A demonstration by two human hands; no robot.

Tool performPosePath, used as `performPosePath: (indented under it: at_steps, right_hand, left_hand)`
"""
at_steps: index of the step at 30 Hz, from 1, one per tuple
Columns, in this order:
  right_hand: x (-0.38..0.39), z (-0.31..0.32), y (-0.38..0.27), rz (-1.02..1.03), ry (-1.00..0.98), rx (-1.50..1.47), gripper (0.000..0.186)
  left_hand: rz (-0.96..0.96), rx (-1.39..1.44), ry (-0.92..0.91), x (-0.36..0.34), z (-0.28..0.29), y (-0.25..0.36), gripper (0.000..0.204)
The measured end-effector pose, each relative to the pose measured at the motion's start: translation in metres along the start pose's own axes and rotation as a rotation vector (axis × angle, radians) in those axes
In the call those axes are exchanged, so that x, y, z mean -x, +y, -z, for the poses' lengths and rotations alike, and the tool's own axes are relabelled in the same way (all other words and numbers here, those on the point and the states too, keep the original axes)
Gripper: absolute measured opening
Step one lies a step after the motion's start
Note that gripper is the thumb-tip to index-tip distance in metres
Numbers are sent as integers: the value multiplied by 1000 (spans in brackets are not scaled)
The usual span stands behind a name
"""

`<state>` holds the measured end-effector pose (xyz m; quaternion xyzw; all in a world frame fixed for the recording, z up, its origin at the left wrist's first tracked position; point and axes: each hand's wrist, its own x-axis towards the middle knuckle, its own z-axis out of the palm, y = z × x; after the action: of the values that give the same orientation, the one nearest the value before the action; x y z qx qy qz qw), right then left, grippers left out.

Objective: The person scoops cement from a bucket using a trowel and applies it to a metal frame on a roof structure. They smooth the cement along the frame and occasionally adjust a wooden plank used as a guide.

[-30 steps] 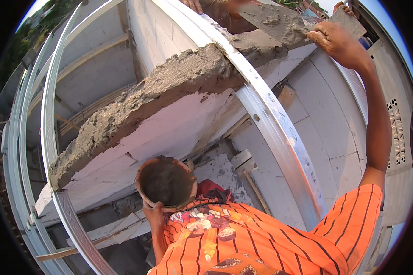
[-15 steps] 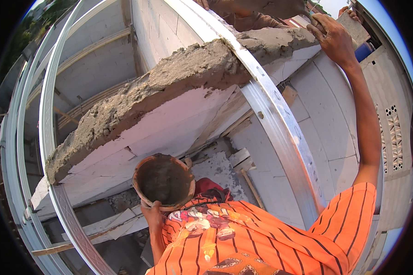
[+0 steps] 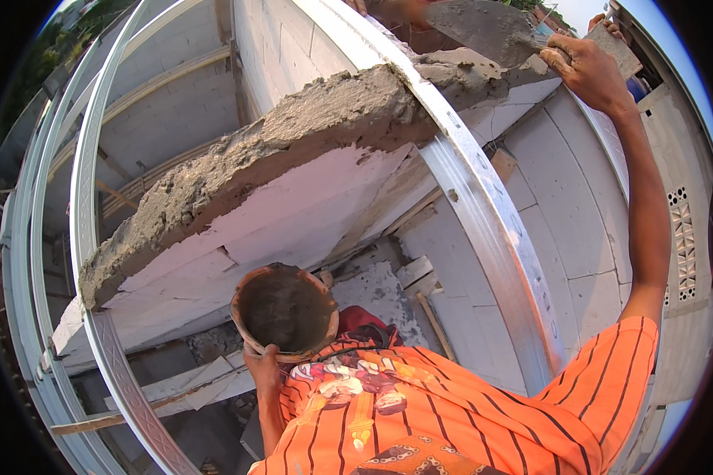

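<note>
My left hand [image 3: 263,361] grips the rim of a round bucket [image 3: 255,277] of grey mortar, held low in front of my orange striped shirt. My raised right hand [image 3: 574,67] is closed on the handle of a mortar-smeared trowel [image 3: 489,28], whose wide blade is over the far end of the wall top. A rough layer of wet mortar [image 3: 253,158] runs diagonally along the top of the white block wall [image 3: 261,206], crossed by a silver metal beam [image 3: 467,166].
Metal roof members [image 3: 87,198] curve along the left. Wooden battens [image 3: 127,404] and block walls [image 3: 554,229] lie below. Beyond the wall top, another person's fingers [image 3: 356,6] show at the upper edge, and a further hand [image 3: 610,28] by a board at top right.
My right hand and trowel have moved slightly around the wall top, the blade dipping darker at half a second ago and now lying flatter. The bucket has shifted slightly upward in view.
</note>
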<state>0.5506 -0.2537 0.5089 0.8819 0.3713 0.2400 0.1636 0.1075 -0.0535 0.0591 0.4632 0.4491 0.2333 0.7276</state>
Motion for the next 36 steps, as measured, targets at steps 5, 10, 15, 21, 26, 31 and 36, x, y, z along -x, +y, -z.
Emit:
performPosePath:
  at_steps: [5,10,15,21,26,31,36]
  right_hand:
    - [13,11,-45,-37,-298,-7,34]
    - [22,-15,14,-192,-390,-64,32]
    - [19,-7,56,-246,-324,-118,37]
    - [7,-20,38,-276,-418,-174,38]
    - [2,-8,62,-426,-533,-28,35]
    - [6,14,43,-352,-187,210,40]
    - [-9,-23,72,-72,301,-8,36]
  left_hand:
    - [35,-48,-14,-2,5,0,43]
    - [18,-27,-6,-1,2,1,45]
    - [33,21,-23,-1,5,7,47]
    - [30,-66,9,-3,7,7,48]
    - [8,-78,-40,-7,13,0,45]
    - [11,-89,-23,-1,5,14,42]
    - [30,-79,-59,-1,4,13,42]
